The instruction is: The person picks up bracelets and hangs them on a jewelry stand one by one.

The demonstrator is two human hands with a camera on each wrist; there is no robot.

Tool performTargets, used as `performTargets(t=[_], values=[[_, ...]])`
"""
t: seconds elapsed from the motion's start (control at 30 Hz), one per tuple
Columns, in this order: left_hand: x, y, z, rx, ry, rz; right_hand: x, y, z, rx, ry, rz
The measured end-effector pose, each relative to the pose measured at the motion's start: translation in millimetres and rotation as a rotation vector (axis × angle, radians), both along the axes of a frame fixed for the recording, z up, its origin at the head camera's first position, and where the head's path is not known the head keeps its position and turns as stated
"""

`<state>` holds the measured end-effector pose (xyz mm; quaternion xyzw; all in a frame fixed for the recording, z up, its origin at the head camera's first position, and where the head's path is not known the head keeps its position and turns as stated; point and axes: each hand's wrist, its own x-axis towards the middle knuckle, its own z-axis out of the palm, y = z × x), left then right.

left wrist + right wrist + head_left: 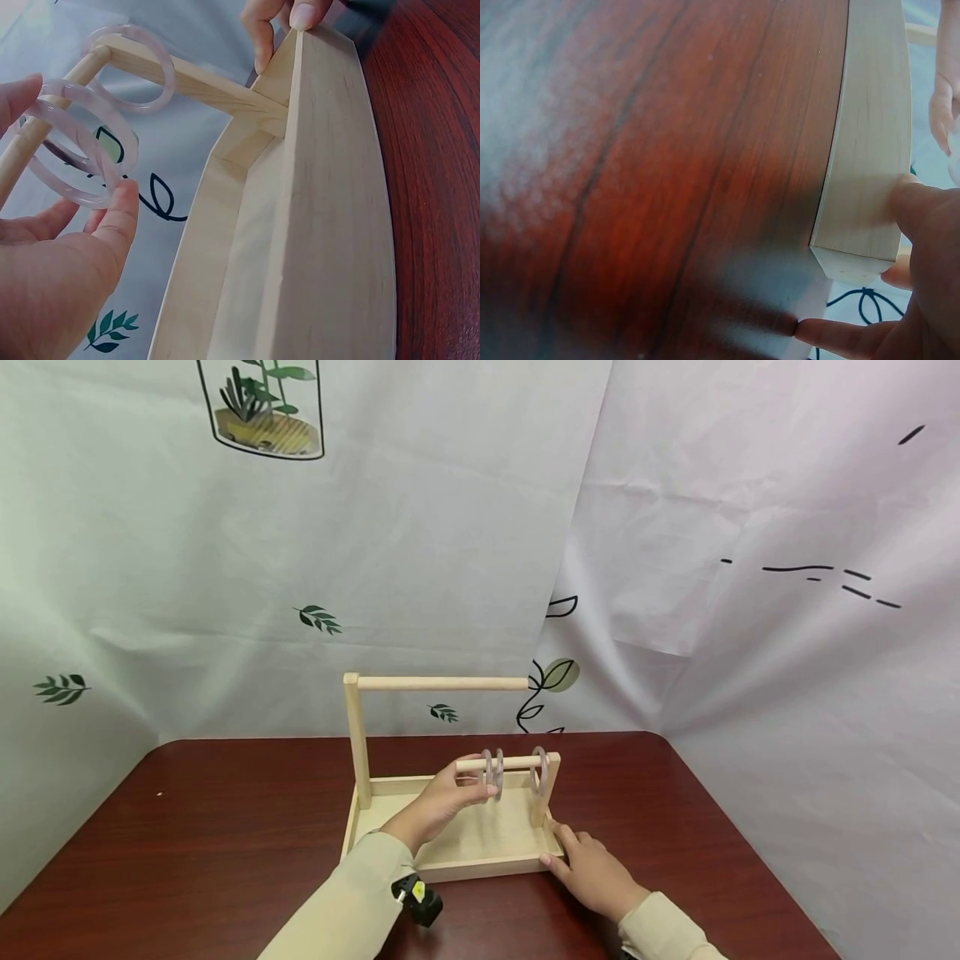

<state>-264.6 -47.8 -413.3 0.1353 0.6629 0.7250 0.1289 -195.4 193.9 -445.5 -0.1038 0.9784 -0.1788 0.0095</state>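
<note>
A pale wooden bangle rack has a shallow tray base [487, 867] and a short lower bar [517, 762] on a right-hand post. My left hand [442, 797] pinches a pair of translucent pinkish bangles [75, 196] that hang round this bar near its free left end. A third bangle [543, 777] hangs apart from them, close to the post [202, 86]. With the thumb on the front wall and fingers at the side, my right hand [596, 872] grips the tray's front right corner.
A taller post [357, 743] at the tray's left carries a long upper bar [442, 682] reaching right. The rack stands on a dark red wooden table [225, 827]. Behind hangs a pale curtain [450, 527] with printed leaves. A black wrist device [420, 902] sits at the left sleeve.
</note>
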Motion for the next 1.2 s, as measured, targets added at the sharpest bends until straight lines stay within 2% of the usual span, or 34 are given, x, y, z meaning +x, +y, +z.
performTargets(t=[0.43, 0.87, 1.03, 1.2], values=[[1.2, -1.1, 1.1, 0.000, -0.004, -0.016, 1.4, -0.4, 1.4, -0.006, 0.002, 0.004], [4.1, -4.2, 4.2, -0.059, -0.002, 0.002, 1.6, -0.6, 1.9, -0.004, 0.004, 0.001], [3.1, -6.1, 3.9, -0.089, 0.014, 0.002, 1.1, -0.3, 2.2, -0.002, -0.007, -0.004], [3.3, -10.3, 5.3, -0.139, 0.040, 0.030, 0.8, -0.1, 2.2, 0.000, -0.009, -0.007]])
